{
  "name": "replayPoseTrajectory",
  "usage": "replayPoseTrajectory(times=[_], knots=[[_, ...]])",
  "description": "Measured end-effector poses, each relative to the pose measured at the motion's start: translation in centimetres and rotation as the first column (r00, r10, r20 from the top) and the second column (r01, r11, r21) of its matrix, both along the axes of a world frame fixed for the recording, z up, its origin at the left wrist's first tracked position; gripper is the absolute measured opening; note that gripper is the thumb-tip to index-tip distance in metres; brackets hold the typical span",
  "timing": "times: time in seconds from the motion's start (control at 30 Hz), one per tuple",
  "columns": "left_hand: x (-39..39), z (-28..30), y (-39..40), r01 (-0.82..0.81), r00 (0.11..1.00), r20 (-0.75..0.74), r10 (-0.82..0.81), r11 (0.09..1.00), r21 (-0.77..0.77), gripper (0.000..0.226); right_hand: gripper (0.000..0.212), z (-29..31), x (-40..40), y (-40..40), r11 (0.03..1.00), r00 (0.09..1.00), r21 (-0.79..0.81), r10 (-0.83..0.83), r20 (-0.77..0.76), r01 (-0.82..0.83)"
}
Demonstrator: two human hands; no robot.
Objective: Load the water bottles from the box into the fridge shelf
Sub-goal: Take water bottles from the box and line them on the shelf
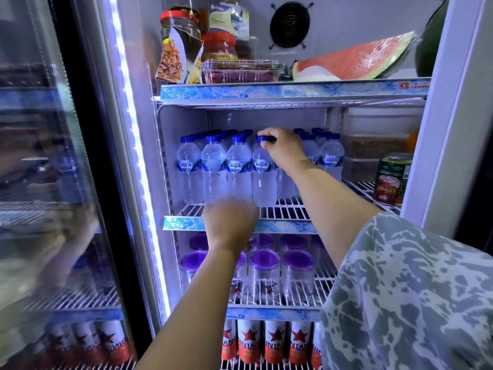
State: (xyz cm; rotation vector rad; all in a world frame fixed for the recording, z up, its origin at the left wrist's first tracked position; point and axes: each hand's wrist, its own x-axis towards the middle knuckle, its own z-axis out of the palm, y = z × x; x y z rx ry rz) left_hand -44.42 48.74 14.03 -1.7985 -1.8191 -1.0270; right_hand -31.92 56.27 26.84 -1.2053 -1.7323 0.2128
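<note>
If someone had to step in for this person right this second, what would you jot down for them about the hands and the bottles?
Right hand: fingers closed on the blue cap of the front-row bottle, fourth from the left.
Left hand: at the bases of the front bottles, steadying them at the middle shelf edge.
Done: several rows of water bottles stand on that shelf.
Left: bare wire remains at the front right. The box is out of view, so I cannot tell how many remain.

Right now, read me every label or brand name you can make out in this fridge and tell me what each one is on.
"AQUA": blue labels on the water bottles on the middle shelf.
"BINTANG", partly cut off, with a red star: cans on the bottom shelf.
Red logo on the top shelf strip: too blurred to read.
Green can at right: print unreadable.
Jar labels on top: too small to read.
</note>
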Motion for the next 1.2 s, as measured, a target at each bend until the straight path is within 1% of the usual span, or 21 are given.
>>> replayPoseTrajectory(times=[0.07,0.13,0.2,0.27,0.33,0.4,0.43,0.5,0.53,0.6,0.7,0.8,0.87,0.93,0.97,1.0,1.03,1.07,1.1,1.13,1.2], knots=[[0.0,0.2,-0.1,0.004,1.0,-0.01,-0.004,1.0,-0.031,0.048,0.036,-0.4,0.3,-0.7,1.0,0.999,-0.02,0.0,-0.032,-0.001],[0.0,0.8,-0.3,0.014,1.0,0.002,-0.013,0.995,-0.094,0.042,0.039,-0.9,1.0,-2.0,0.999,0.997,-0.025,-0.025,-0.068,0.023],[0.4,1.4,-0.5,0.052,0.994,0.102,-0.036,0.985,-0.165,0.031,0.037,-1.8,2.2,-4.3,0.999,0.989,0.0,-0.038,-0.143,0.039],[1.0,1.7,-0.8,0.159,0.956,0.267,-0.119,0.978,-0.135,0.025,0.032,-2.9,3.6,-7.3,0.995,0.979,0.075,-0.045,-0.197,0.061],[2.9,1.8,-2.1,0.321,0.862,0.417,-0.289,0.947,-0.005,0.025,0.026,-4.4,5.1,-10.9,0.983,0.962,0.154,-0.051,-0.268,0.095],[5.5,1.9,-4.1,0.443,0.771,0.47,-0.43,0.892,0.09,0.022,0.022,-6.0,6.8,-14.5,0.959,0.939,0.228,-0.084,-0.335,0.167],[7.2,1.7,-5.5,0.519,0.705,0.498,-0.505,0.846,0.122,0.02,0.021,-6.9,8.0,-16.4,0.95,0.923,0.238,-0.103,-0.371,0.202],[10.8,1.1,-8.7,0.677,0.498,0.594,-0.632,0.711,0.19,0.014,0.022,-8.7,10.6,-20.6,0.94,0.884,0.217,-0.145,-0.445,0.263],[12.6,0.5,-10.5,0.735,0.403,0.624,-0.669,0.643,0.214,0.013,0.023,-9.5,12.2,-22.9,0.929,0.864,0.208,-0.18,-0.47,0.306],[16.1,-0.7,-13.9,0.81,0.279,0.642,-0.714,0.534,0.241,0.015,0.021,-11.2,15.1,-27.3,0.888,0.826,0.193,-0.282,-0.487,0.418],[21.6,-2.3,-19.4,0.902,0.128,0.651,-0.748,0.361,0.238,0.016,0.022,-14.1,19.6,-34.1,0.797,0.744,0.171,-0.431,-0.51,0.579],[26.6,-3.7,-24.0,0.955,-0.028,0.679,-0.734,0.18,0.234,0.015,0.025,-16.9,24.0,-40.1,0.684,0.639,0.145,-0.555,-0.533,0.715],[30.1,-4.9,-26.7,0.977,-0.074,0.706,-0.704,0.093,0.194,0.014,0.029,-18.4,26.9,-43.5,0.578,0.563,0.157,-0.635,-0.529,0.801],[33.1,-6.2,-28.4,0.984,-0.122,0.723,-0.68,0.011,0.176,0.014,0.027,-20.1,29.2,-46.1,0.467,0.45,0.099,-0.739,-0.501,0.878],[34.5,-7.0,-29.2,0.986,-0.128,0.734,-0.667,-0.01,0.164,0.013,0.026,-20.8,30.2,-47.4,0.414,0.401,0.082,-0.784,-0.473,0.906],[35.2,-7.9,-29.4,0.989,-0.112,0.745,-0.657,0.001,0.149,0.013,0.026,-21.4,30.5,-48.1,0.406,0.387,0.06,-0.8,-0.458,0.912],[35.8,-9.1,-29.0,0.993,-0.063,0.722,-0.689,0.032,0.116,0.015,0.026,-21.9,30.5,-48.3,0.38,0.356,0.029,-0.833,-0.423,0.925],[39.9,-10.4,-32.1,0.996,-0.09,0.715,-0.693,-0.048,0.079,0.02,0.027,-23.0,33.2,-52.3,0.271,0.247,0.006,-0.868,-0.43,0.962],[43.8,-11.9,-35.4,0.993,-0.106,0.716,-0.69,-0.116,0.035,0.028,0.027,-23.8,35.7,-56.2,0.123,0.105,-0.022,-0.912,-0.397,0.992],[44.0,-12.4,-35.6,0.996,-0.073,0.705,-0.706,-0.088,0.015,0.037,0.028,-24.5,36.2,-56.6,0.083,0.068,-0.021,-0.917,-0.393,0.996],[45.8,-13.9,-36.7,0.999,-0.035,0.686,-0.727,-0.008,0.043,0.055,0.032,-25.5,36.8,-58.3,0.035,0.003,-0.077,-0.928,-0.373,0.996]])
